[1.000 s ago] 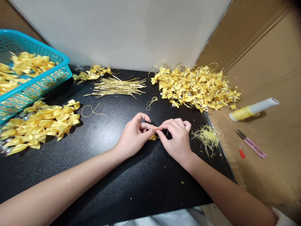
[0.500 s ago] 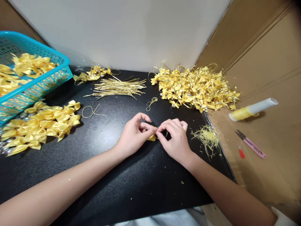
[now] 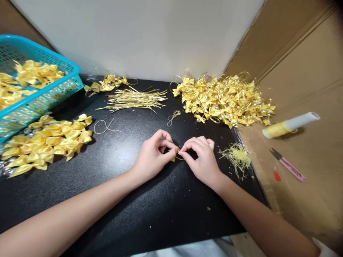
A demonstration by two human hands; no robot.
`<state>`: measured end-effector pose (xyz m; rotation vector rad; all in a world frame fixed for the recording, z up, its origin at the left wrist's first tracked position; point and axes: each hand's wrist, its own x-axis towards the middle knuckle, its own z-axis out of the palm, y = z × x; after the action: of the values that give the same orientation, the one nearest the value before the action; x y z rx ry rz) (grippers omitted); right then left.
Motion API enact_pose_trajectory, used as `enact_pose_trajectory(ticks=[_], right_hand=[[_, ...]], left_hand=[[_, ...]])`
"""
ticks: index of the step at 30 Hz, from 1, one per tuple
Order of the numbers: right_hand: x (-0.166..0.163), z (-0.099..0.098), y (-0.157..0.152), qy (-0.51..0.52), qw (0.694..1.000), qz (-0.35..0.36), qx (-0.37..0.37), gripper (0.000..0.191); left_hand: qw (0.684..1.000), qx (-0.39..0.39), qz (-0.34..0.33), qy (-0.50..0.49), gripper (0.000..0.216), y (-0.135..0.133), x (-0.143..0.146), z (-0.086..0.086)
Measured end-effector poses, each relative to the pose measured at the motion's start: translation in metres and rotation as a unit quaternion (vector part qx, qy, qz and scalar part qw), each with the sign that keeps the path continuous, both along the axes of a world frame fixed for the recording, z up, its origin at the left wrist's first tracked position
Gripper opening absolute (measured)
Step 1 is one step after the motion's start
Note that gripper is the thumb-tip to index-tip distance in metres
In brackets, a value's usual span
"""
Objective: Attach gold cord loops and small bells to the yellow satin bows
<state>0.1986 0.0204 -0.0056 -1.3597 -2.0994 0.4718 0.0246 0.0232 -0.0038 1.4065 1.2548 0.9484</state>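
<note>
My left hand [image 3: 154, 155] and my right hand [image 3: 202, 159] meet at the middle of the black table [image 3: 120, 200]. Both pinch one small yellow ribbon bow [image 3: 174, 157] with a thin gold cord loop [image 3: 183, 154] between their fingertips. Most of the bow is hidden by the fingers. A pile of plain yellow bows [image 3: 48, 141] lies to the left of my left hand. A big heap of bows with gold loops [image 3: 223, 100] lies beyond my right hand.
A turquoise basket [image 3: 40, 94] with bows stands at the far left. Cut gold cords [image 3: 134, 99] lie at the back, thread scraps [image 3: 237, 157] at the right. On the cardboard [image 3: 308, 157] lie a yellow thread spool [image 3: 289, 125] and pink snips [image 3: 288, 164].
Both hands have stayed in place and only their fingertips have shifted a little on the bow, which is now more hidden between them.
</note>
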Motion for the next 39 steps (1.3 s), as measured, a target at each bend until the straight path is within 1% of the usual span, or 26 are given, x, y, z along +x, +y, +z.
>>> enact_pose_trajectory(ticks=[4,7,12,15,19,26,30,39], right_hand=[[0.000,0.001,0.000,0.002,1.000,0.004,-0.009,0.014],[0.001,0.002,0.000,0.002,1.000,0.006,-0.013,0.014],[0.001,0.002,-0.001,0.007,1.000,0.008,-0.011,0.014],[0.002,0.001,0.000,0.007,1.000,0.007,-0.009,0.013],[0.002,0.000,0.000,0.004,1.000,0.007,-0.011,0.013],[0.002,0.001,0.000,0.000,1.000,0.010,-0.015,0.013],[0.003,0.000,0.000,-0.006,1.000,0.010,-0.020,0.013],[0.005,0.000,0.001,-0.007,1.000,0.009,-0.012,0.014]], left_hand=[[0.999,0.032,-0.005,0.025,0.020,-0.001,-0.001,-0.002],[0.994,0.088,-0.015,0.064,0.015,-0.002,-0.004,-0.002],[0.966,0.204,-0.016,0.160,0.007,0.001,-0.009,-0.001],[0.951,0.245,-0.017,0.188,0.004,0.002,-0.011,0.000],[0.937,0.271,-0.022,0.219,0.003,0.003,-0.013,0.003],[0.915,0.315,-0.077,0.238,0.006,0.006,-0.013,0.006],[0.909,0.316,-0.092,0.257,0.013,0.007,-0.012,0.005],[0.899,0.310,-0.136,0.277,0.016,0.014,-0.018,0.004]])
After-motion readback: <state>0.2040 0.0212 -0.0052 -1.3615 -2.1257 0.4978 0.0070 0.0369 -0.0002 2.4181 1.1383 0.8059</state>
